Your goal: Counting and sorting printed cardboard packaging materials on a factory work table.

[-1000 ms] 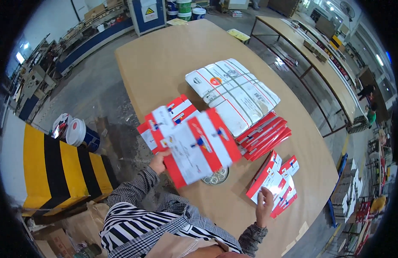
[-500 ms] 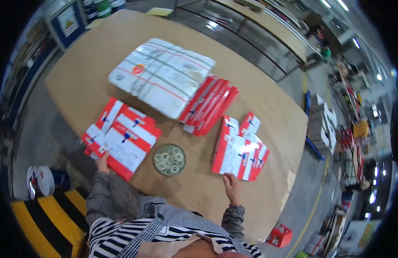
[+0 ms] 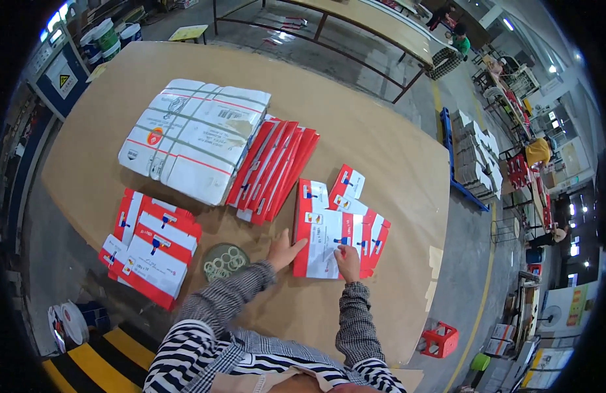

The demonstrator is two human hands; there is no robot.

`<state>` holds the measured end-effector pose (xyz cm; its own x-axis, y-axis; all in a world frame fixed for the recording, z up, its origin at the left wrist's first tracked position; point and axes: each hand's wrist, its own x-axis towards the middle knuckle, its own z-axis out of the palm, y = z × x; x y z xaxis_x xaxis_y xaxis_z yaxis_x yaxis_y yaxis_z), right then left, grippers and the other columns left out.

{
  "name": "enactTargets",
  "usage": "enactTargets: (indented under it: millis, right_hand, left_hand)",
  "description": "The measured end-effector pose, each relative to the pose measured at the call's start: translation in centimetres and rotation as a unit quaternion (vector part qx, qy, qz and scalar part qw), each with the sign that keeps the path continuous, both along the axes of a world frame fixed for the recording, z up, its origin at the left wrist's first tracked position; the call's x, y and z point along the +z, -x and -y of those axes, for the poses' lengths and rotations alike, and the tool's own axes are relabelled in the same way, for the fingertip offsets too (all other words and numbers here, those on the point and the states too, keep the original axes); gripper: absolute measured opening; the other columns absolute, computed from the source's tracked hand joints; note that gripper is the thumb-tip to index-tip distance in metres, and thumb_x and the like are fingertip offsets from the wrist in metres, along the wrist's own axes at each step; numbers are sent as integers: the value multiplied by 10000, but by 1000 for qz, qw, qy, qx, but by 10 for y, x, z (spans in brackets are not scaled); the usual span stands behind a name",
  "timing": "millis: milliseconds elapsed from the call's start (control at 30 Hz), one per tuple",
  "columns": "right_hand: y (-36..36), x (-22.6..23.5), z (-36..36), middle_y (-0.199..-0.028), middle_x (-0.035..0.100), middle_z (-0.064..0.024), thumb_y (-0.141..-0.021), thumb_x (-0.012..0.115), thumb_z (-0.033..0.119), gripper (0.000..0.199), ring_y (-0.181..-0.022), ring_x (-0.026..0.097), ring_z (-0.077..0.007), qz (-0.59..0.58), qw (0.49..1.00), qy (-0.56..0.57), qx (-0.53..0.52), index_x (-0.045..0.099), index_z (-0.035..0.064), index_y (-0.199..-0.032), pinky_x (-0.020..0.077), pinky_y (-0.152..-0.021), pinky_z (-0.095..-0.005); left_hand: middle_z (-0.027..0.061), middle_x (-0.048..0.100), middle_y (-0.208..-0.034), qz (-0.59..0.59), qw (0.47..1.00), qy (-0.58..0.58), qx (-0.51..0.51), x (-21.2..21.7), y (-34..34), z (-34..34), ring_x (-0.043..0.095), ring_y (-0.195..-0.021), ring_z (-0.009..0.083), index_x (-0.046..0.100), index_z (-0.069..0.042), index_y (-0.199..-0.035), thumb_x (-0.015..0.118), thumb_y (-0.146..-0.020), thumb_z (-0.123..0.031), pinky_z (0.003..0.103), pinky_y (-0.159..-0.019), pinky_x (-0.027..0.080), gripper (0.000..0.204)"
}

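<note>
A pile of flat red-and-white printed cardboard sleeves (image 3: 321,232) lies fanned out in front of me, right of the middle. At its left edge is my left hand (image 3: 283,252), fingers and thumb apart, with a digit reaching to the edge. My right hand (image 3: 348,263) is over the lower right part of the top sleeve, its fingers curled in; what they pinch, if anything, is hidden. My left forearm crosses over a round dish of pale rubber bands (image 3: 225,262) and covers part of it. Another pile of such sleeves (image 3: 155,245) lies to the left.
A strapped white bundle (image 3: 195,134) sits at the back left of the brown table (image 3: 355,131), with a leaning row of red packs (image 3: 276,170) against its right side. Beyond the right edge are a red stool (image 3: 439,340) and a blue pallet of stacked cardboard (image 3: 473,157).
My left hand has left the left pile and come across to the right pile's left edge. My right hand has moved from the lower edge up onto the top sleeve. The view has shifted.
</note>
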<state>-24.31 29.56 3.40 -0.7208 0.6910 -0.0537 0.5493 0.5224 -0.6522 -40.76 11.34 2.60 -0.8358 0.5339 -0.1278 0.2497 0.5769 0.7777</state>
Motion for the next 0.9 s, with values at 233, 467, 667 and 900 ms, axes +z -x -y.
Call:
enactTargets:
  millis: [233, 467, 667, 900]
  right_hand:
    - [-23, -35, -63, -1233, 557, -177, -880, 632, 311, 420, -1151, 518, -345, 36, 954, -242, -172, 592, 32, -1191, 435, -952, -460]
    - [-76, -43, -96, -1283, 541, -197, -910, 532, 495, 588, -1210, 490, -358, 120, 962, -62, -237, 537, 45, -1288, 385, -1021, -444]
    - [-119, -49, -123, -1246, 538, -244, -780, 729, 338, 633, -1103, 548, -403, 51, 964, 39, -260, 511, 8, -1274, 435, -961, -456]
    - [-81, -39, -112, -1199, 534, -229, -660, 799, 303, 631, -1126, 519, -395, 204, 968, -31, -142, 553, 12, -1163, 439, -959, -478]
  left_hand:
    - [227, 532, -1253, 286, 949, 75, 106, -28, 53, -88, 520, -1176, 355, 537, 38, -1162, 735, -758, -275, 433, -991, 426, 548]
    - [198, 544, -1143, 27, 995, -96, -10, -4, 35, -152, 515, -1077, 389, 544, -18, -1119, 734, -752, -231, 459, -944, 417, 465]
    - [225, 444, -1274, 120, 986, 80, -82, -1, 15, -210, 464, -1176, 441, 475, -29, -1215, 836, -639, -298, 454, -1019, 401, 731]
    - [275, 582, -1208, 342, 932, 59, -108, -69, 53, -166, 573, -1135, 368, 559, 14, -1220, 866, -573, -241, 403, -982, 462, 761]
